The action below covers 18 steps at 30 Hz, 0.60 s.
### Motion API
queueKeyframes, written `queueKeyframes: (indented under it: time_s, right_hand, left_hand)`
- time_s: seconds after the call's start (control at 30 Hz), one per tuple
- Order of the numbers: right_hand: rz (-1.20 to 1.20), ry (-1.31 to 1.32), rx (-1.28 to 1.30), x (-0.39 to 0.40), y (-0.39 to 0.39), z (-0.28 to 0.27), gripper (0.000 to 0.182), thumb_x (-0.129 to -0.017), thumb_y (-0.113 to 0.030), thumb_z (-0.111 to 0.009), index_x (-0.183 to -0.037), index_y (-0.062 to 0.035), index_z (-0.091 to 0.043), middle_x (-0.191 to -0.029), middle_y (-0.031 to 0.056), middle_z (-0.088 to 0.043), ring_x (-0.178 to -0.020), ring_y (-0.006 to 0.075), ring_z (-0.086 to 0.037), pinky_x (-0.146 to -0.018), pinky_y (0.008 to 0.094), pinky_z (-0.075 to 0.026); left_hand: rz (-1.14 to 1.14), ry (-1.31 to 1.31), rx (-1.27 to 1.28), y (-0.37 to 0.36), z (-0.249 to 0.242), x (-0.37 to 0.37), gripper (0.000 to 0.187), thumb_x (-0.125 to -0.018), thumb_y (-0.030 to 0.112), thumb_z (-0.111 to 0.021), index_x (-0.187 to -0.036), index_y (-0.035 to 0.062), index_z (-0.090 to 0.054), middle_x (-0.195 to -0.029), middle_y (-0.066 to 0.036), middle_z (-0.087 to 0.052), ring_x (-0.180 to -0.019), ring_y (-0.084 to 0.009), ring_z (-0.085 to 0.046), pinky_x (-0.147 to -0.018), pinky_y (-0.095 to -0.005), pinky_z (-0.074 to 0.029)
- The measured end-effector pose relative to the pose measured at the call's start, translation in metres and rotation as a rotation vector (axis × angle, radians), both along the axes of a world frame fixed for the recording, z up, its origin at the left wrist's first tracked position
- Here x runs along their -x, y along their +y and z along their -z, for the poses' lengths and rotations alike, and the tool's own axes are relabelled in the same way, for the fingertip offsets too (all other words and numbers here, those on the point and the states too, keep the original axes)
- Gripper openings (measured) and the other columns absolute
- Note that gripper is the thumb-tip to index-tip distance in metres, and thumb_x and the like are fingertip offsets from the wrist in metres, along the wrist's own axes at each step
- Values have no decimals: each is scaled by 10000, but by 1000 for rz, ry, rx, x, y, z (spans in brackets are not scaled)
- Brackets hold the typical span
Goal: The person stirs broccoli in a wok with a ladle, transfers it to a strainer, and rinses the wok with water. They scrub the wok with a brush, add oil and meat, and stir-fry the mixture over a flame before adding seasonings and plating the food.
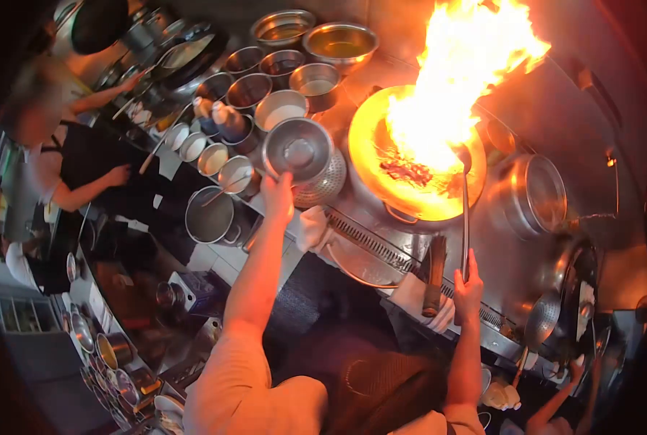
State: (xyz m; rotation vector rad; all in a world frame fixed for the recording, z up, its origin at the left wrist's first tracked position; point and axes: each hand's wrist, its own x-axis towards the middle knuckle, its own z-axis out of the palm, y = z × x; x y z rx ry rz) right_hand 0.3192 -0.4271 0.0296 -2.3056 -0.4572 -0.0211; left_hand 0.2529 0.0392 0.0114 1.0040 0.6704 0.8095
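My left hand [278, 199] grips the near rim of an empty-looking metal bowl [297, 149], held over a perforated strainer [327, 181]. My right hand [468, 288] is closed round the long handle of a ladle [466, 217], whose head reaches into a large wok [439, 206]. Tall flames [461, 80] rise from the wok and hide part of its inside. Dark pieces of food [407, 170] lie in the wok, lit orange.
Metal pots [315, 85] and bowls of liquid [340, 43] stand behind the bowl. A large pot [530, 192] sits right of the wok. Folded cloths [410, 296] lie on the stove's front edge. One person [84, 159] works at left; another's arm [555, 406] shows at lower right.
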Motion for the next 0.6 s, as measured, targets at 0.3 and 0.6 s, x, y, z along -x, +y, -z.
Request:
queueKeyframes:
  time_s: [0.3,0.6]
  right_hand:
    - [43,166,-89,7,91,-71,596,-931,-66,-572,-1495,-102,-385,-695,-2,-486,-571,84,-426,-515,272,-389]
    - [-219,222,-273,-14,222,-88,589,-950,-86,-557,-1498,-60,-342,-733,24,-543,-484,65,-463,-409,239,-384]
  left_hand:
    - [-509,30,72,32,41,327,399,-878,15,-580,-1270,33,-511,-1153,-84,-606,-948,-185,-634,-736,-332,-557]
    - [-1433,225,196,-64,98,600,394,-860,122,-580,-1172,-117,-550,-1192,-200,-588,-982,-302,-627,-788,-405,-594]
